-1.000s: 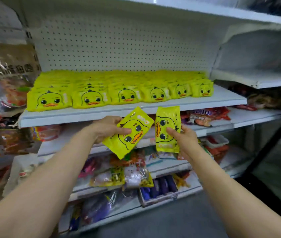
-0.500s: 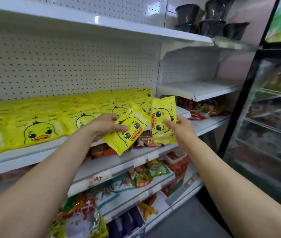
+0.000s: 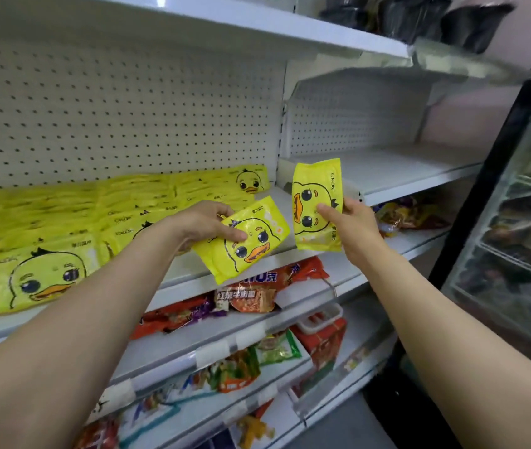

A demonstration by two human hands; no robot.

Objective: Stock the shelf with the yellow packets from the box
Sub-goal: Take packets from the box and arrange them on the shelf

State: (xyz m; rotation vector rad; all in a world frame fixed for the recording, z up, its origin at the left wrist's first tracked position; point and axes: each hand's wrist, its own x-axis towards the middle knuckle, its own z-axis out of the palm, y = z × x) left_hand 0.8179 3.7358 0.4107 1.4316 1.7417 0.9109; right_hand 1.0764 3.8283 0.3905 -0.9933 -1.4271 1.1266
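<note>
Packets [image 3: 73, 241] with duck faces lie flat in overlapping rows along the left of the shelf [image 3: 193, 280], faces up so shoppers can read them. Left hand [image 3: 204, 223] pinches one yellow packet [image 3: 244, 239] by its edge, tilted, over the bare shelf end. Right hand [image 3: 350, 222] grips a second packet [image 3: 316, 205] upright, probably bound for that same gap.

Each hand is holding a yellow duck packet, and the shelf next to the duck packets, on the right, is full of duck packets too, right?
Not quite. The head view shows the right-hand shelf bare. The left hand and right hand do each hold a yellow duck packet.
</note>
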